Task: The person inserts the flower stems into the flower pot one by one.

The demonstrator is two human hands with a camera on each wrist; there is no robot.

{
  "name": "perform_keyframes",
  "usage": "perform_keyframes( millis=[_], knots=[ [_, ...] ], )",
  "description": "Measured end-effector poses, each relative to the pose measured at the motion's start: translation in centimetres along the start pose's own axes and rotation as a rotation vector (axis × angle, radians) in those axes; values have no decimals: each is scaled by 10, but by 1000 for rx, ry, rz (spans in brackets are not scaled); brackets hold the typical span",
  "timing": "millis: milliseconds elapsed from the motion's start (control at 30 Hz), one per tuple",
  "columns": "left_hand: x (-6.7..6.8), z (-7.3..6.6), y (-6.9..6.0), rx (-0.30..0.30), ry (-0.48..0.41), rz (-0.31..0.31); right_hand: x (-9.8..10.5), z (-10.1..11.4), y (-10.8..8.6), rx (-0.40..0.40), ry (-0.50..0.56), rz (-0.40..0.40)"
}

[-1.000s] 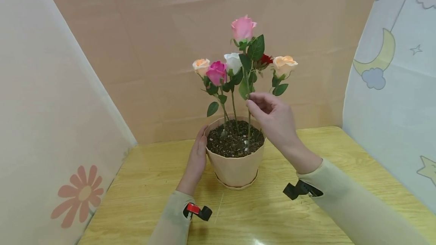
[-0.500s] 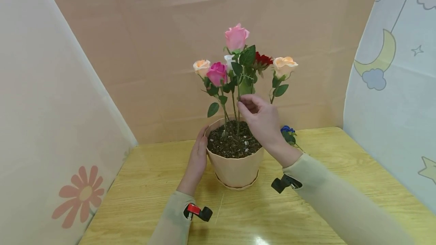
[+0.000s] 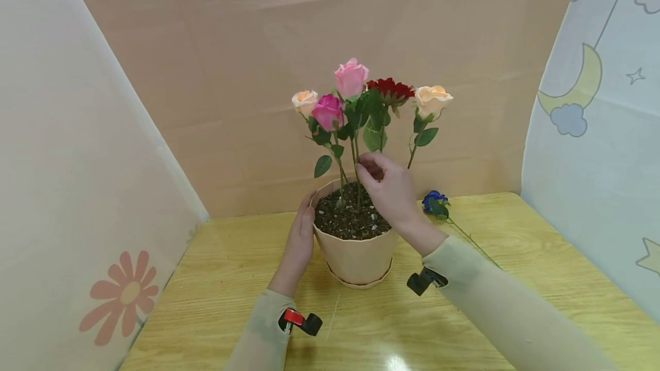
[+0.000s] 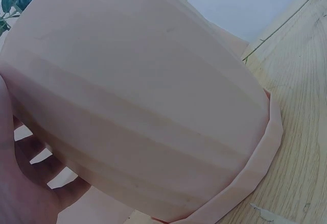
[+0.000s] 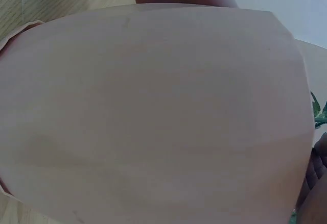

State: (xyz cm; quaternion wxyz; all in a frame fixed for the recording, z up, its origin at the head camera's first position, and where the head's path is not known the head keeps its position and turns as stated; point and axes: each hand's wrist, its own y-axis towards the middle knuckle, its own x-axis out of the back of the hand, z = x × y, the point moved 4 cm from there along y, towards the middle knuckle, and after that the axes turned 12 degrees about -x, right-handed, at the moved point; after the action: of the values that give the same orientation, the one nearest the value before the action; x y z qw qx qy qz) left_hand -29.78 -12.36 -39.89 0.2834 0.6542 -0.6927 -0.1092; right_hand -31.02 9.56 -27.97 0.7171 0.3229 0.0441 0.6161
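My right hand (image 3: 393,190) pinches the stem of a light pink artificial rose (image 3: 352,78) between thumb and fingers, above the soil. The stem stands upright, its lower end at the dark soil (image 3: 340,223) in a peach flowerpot (image 3: 356,259). My left hand (image 3: 300,236) rests along the pot's left side, fingers extended against the wall. In the left wrist view, those fingers (image 4: 38,155) lie at the pot's side, partly hidden behind it. The pot wall (image 5: 153,106) fills most of the right wrist view.
Around the pink rose stand a magenta rose (image 3: 328,111), two peach roses, one at left (image 3: 305,102) and one at right (image 3: 432,102), and a red flower (image 3: 392,91). A blue flower (image 3: 435,202) lies on the wooden table (image 3: 206,296). A saucer (image 3: 361,285) sits under the pot.
My right hand has moved left and slightly down with the pink rose, which now stands lower and hides the white rose. The blue flower has come into view. My left hand stays put.
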Motion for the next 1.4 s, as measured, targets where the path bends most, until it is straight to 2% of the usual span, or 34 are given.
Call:
perform_keyframes(
  millis=[300,667,1067,1400],
  knots=[
    [0,-1,0,0,-13,0,-5,-8,-4,0,-54,31],
    [1,-2,0,10,-7,-10,-8,-13,-7,39,-136,52],
    [1,2,0,12,-11,-13,-9,-15,-8,57,-215,61],
    [2,3,1,17,-28,-11,-9,-17,-8,66,-219,58]
  ],
)
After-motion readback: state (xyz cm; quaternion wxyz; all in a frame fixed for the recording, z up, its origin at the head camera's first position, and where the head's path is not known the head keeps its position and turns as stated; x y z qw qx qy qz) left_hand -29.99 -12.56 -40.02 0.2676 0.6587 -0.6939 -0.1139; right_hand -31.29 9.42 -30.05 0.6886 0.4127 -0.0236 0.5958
